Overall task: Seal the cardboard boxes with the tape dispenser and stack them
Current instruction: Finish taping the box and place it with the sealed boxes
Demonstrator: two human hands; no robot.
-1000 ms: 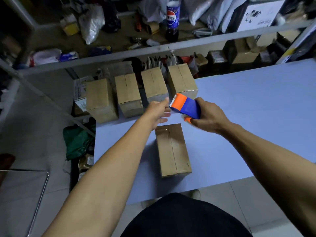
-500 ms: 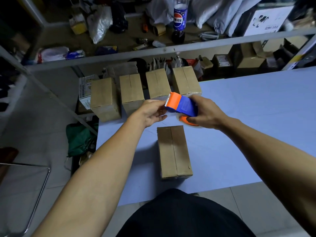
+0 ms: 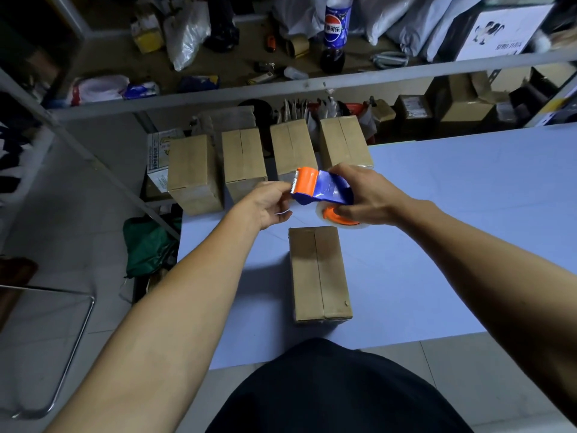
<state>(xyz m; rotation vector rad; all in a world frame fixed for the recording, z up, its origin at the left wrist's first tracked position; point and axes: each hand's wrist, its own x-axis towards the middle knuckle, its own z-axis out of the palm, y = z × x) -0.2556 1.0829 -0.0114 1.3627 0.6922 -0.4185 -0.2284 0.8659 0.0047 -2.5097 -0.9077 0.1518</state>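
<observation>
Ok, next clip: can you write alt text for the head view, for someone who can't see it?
Over a pale blue table, the right hand grips a blue and orange tape dispenser while the left hand pinches at its toothed orange end. One cardboard box lies on the table just below the hands; four more boxes stand in a row along the far edge.

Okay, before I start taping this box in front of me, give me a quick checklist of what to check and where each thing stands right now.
1. Tape dispenser in right hand, grip firm: ok.
2. Tape end pulled free by left hand at the cutter: cannot tell, the tape is clear.
3. Near box flaps shut and flat, seam facing up: ok.
4. Near box fully on the table: ok, though close to the near edge.
5. Seam already taped: cannot tell.
6. Four boxes in the back row set apart from the near box: ok.
</observation>
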